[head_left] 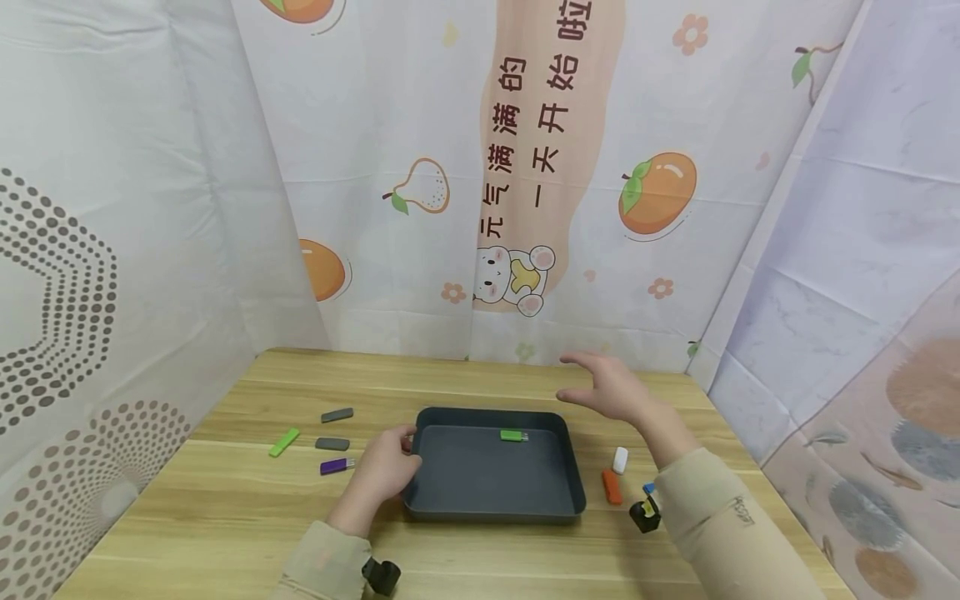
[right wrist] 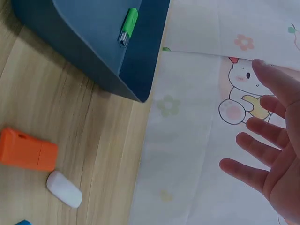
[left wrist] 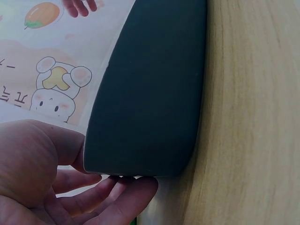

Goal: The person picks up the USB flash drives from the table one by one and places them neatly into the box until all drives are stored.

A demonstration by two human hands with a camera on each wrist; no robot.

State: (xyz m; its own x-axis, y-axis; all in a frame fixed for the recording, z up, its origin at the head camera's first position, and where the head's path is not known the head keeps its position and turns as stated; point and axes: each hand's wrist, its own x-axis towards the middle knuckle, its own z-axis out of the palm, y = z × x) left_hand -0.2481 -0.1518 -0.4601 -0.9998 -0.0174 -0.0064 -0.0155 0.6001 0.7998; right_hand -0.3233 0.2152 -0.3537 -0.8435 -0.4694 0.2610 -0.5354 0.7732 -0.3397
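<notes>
A dark grey rectangular tray sits on the wooden table with a green USB stick inside, near its back wall. My left hand grips the tray's left side, thumb over the rim and fingers against the outer wall; the left wrist view shows this hold on the tray wall up close. Above the table, behind the tray's back right corner, my right hand is raised with fingers spread and nothing in it. The right wrist view also shows its extended fingers away from the tray.
Left of the tray lie a purple USB stick, two grey sticks and a green stick. To the right are a white stick, an orange one and a partly hidden blue one. Printed curtains surround the table.
</notes>
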